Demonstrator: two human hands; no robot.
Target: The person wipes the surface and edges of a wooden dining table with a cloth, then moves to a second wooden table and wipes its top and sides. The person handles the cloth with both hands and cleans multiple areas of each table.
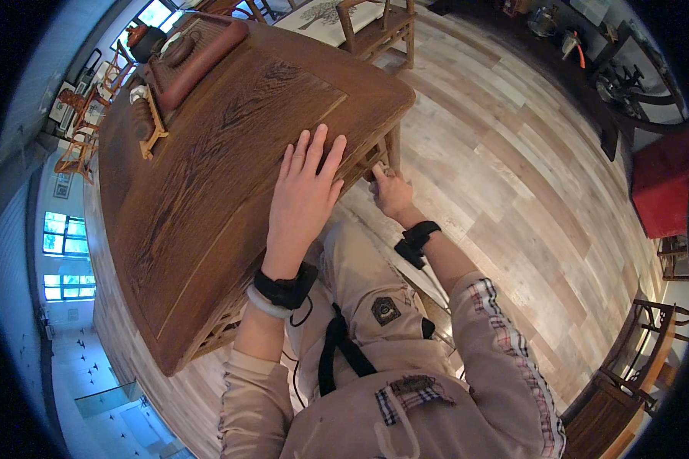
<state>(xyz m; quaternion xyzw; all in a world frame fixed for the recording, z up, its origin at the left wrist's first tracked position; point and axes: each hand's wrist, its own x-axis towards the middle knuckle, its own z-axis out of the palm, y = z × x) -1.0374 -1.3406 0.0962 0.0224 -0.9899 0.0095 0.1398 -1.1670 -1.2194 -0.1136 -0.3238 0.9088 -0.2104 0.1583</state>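
My left hand [306, 189] lies flat on the brown wooden table top [235, 143], palm down, with its fingers a little apart and nothing held. Past the table's right edge, my right hand [391, 192] is at the carved wooden apron [373, 156] under the top, near a table leg [393, 146]. Its fingertips are partly hidden there, so whether they grip the wood does not show. Both wrists wear black straps. Farther back on the table are a reddish-brown tea tray [206, 63] and a small wooden rack [155, 129] holding a dark ribbed object [143, 119].
A dark pot [144, 43] stands beyond the tea tray. Wooden chairs [379, 40] stand behind the table. A dark counter [574, 80] with glassware runs along the upper right, near a red box-like object [663, 186]. Wooden furniture [603, 413] occupies the lower right. Cables hang by my legs.
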